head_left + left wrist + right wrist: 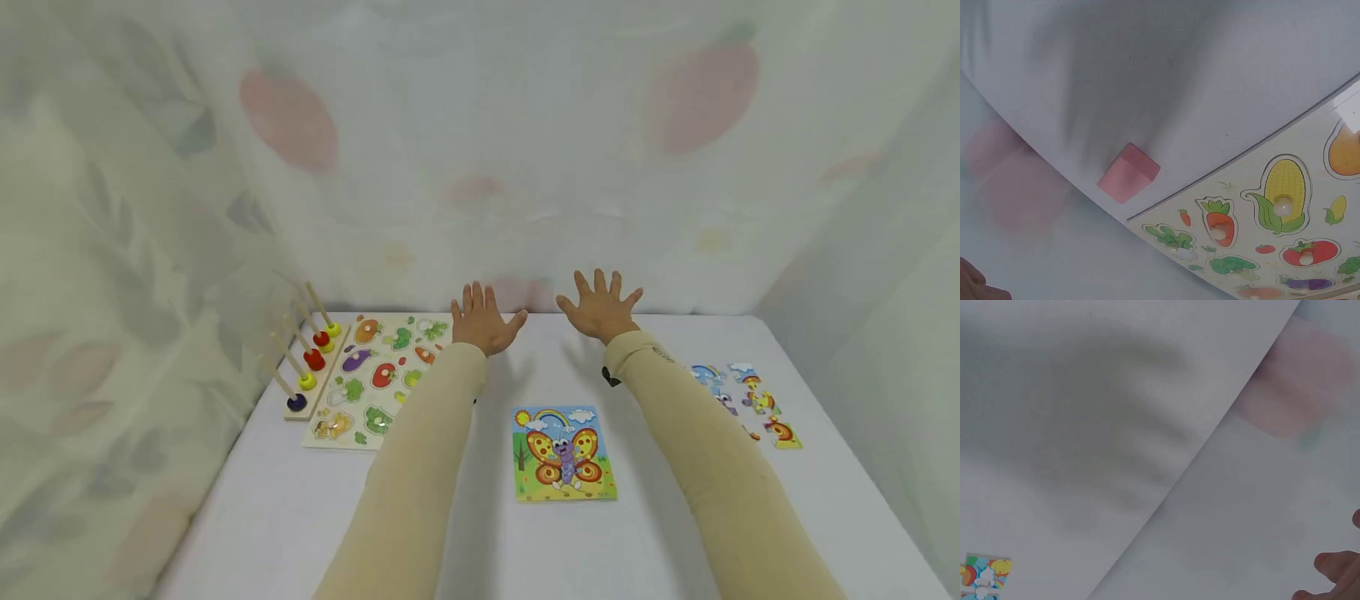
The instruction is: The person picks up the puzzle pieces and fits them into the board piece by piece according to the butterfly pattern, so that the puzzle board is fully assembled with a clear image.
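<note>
Both hands are held out above the far part of the white table, fingers spread and nothing in them. The left hand [482, 323] hovers beside the vegetable peg board [352, 444], apart from it. Further right, the right hand [600, 310] is raised near the table's back edge. Nearer the person, between the forearms, lies a square butterfly picture [564, 454]. A pink block [1125, 178] sits close to the board's corner in the left wrist view; the head view does not show it. Fingertips of the right hand [1338, 575] show at the right wrist view's lower corner.
At the left stands a wooden peg stacker [321, 387] with coloured rings on upright pegs. Loose butterfly puzzle pieces [782, 432] lie at the right, partly hidden by the right sleeve. A patterned curtain [480, 142] hangs behind the table [562, 554].
</note>
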`<state>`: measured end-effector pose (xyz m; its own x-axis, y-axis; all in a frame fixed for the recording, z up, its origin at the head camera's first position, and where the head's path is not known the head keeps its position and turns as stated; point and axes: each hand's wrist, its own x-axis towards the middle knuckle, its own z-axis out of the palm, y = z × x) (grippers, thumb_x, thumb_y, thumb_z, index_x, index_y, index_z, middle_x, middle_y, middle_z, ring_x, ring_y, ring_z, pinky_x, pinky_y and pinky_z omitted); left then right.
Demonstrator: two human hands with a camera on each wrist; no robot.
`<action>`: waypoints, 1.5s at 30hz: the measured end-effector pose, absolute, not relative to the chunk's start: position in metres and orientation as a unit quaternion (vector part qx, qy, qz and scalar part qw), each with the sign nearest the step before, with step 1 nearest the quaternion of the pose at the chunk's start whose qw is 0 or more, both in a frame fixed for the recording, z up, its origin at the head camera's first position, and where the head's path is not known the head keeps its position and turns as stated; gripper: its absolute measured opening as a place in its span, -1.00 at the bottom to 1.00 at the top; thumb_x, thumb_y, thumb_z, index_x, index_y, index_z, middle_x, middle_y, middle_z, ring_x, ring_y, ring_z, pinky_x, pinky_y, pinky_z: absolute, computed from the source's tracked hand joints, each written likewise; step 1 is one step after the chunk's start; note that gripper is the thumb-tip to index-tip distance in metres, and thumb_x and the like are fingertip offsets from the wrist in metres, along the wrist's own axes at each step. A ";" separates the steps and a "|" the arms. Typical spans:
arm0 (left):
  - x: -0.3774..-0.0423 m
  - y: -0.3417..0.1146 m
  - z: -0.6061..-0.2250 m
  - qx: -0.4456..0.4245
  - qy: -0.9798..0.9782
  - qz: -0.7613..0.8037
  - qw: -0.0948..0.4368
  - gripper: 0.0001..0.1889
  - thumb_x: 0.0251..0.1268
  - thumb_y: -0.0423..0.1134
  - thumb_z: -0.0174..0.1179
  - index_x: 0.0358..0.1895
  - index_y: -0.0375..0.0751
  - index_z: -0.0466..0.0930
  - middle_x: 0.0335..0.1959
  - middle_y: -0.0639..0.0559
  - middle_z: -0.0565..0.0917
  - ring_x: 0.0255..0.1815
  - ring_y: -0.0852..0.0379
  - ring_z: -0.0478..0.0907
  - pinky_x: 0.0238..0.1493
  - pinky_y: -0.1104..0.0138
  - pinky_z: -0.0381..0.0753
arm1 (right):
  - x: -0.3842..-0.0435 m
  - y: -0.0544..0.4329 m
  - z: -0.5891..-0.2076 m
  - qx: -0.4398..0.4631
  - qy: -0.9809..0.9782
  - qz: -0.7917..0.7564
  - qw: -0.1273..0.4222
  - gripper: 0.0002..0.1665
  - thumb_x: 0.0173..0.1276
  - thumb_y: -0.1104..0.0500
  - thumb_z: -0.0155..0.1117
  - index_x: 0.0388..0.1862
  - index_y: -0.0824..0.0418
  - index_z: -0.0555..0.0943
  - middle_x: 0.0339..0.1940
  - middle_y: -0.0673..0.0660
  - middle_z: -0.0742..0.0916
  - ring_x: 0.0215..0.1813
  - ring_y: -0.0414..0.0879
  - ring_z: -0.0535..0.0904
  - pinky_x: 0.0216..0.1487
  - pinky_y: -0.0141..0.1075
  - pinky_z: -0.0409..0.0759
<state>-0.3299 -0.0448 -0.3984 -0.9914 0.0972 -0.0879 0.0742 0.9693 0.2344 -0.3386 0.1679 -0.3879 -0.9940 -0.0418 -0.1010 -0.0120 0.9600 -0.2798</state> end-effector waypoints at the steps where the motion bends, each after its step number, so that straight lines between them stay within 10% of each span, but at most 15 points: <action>1: -0.329 -0.044 -0.398 0.044 0.991 0.120 0.048 -0.02 0.31 0.48 -0.41 0.55 -0.16 -0.33 0.57 -0.13 -0.37 0.58 -0.07 -0.49 0.52 -0.03 -0.41 | -0.338 0.168 -0.388 -0.011 0.988 -0.141 0.055 -0.09 0.46 -0.37 -0.35 0.59 0.06 -0.21 0.57 0.36 -0.15 0.52 0.40 -0.44 0.24 0.52 -0.43; 15: -0.328 -0.048 -0.384 0.122 0.986 0.099 0.050 -0.09 0.36 0.37 -0.20 0.54 -0.20 -0.12 0.56 -0.24 -0.10 0.58 -0.18 -0.24 0.52 -0.02 -0.17 | -0.290 0.163 -0.387 -0.079 0.985 -0.098 0.120 -0.03 0.47 -0.32 -0.20 0.54 0.35 -0.07 0.53 0.43 0.05 0.52 0.38 -0.07 0.33 0.42 -0.03; 26: -0.234 -0.066 -0.400 0.287 0.921 0.110 0.237 -0.06 0.25 0.25 0.14 0.51 -0.23 0.00 0.53 -0.16 0.08 0.54 -0.09 0.04 0.48 0.10 0.10 | -0.185 0.180 -0.435 -0.215 0.938 -0.072 0.262 0.31 0.09 -0.33 0.37 0.53 0.36 -0.03 0.57 0.32 0.04 0.57 0.23 -0.10 0.37 0.36 -0.03; 37: -0.174 -0.089 -0.440 0.283 0.944 0.081 0.148 0.22 -0.26 0.24 0.49 0.47 -0.31 0.08 0.52 -0.28 0.07 0.54 -0.19 0.00 0.46 0.05 0.14 | -0.161 0.174 -0.457 -0.199 0.957 -0.036 0.210 0.41 -0.06 -0.36 0.46 0.55 0.26 -0.04 0.59 0.19 0.03 0.60 0.12 -0.13 0.42 0.29 -0.02; 45: -0.170 -0.085 -0.471 0.296 0.936 0.075 0.173 0.26 -0.23 0.27 0.47 0.48 -0.39 0.01 0.54 -0.24 0.00 0.56 -0.21 -0.11 0.48 0.01 0.06 | -0.154 0.175 -0.459 -0.183 0.957 -0.031 0.221 0.38 -0.06 -0.37 0.44 0.55 0.25 -0.01 0.59 0.17 0.05 0.60 0.10 -0.11 0.44 0.22 0.04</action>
